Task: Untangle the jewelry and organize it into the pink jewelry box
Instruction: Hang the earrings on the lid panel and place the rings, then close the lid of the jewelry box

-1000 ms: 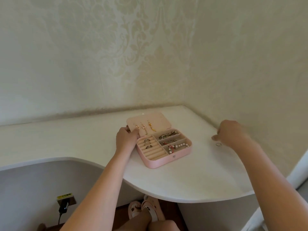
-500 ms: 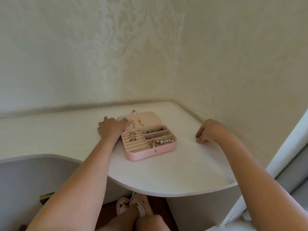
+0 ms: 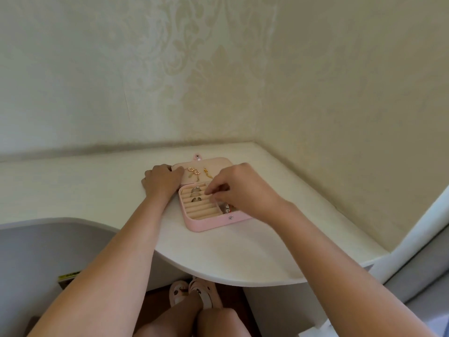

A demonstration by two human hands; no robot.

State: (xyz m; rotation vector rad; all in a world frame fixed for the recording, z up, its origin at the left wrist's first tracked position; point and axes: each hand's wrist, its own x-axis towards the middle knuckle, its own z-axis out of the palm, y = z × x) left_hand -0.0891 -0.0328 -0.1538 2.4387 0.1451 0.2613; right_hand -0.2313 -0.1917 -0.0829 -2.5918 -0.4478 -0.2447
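The pink jewelry box (image 3: 209, 223) lies open on the white desk (image 3: 218, 256). Its lid (image 3: 216, 163) lies flat at the back with pearl earrings (image 3: 193, 172) and gold earrings (image 3: 207, 173) pinned on it. Two rings (image 3: 195, 194) sit in the beige ring rolls. My left hand (image 3: 161, 182) grips the lid's left edge, thumb on the lid. My right hand (image 3: 243, 188) hovers over the box, fingertips pinched above the ring rolls on a small ring that barely shows. It hides the right compartments except a beaded piece (image 3: 227, 209).
The desk fits into a corner of two patterned walls (image 3: 340, 105), close behind and right of the box. Its curved front edge (image 3: 243, 284) overhangs my knees and slippers (image 3: 192, 291). A white door frame (image 3: 413, 229) stands at the right.
My right hand left the desk spot right of the box, where a small ring lay, and came left over the box with fingers pinched. My left hand stayed at the lid's edge.
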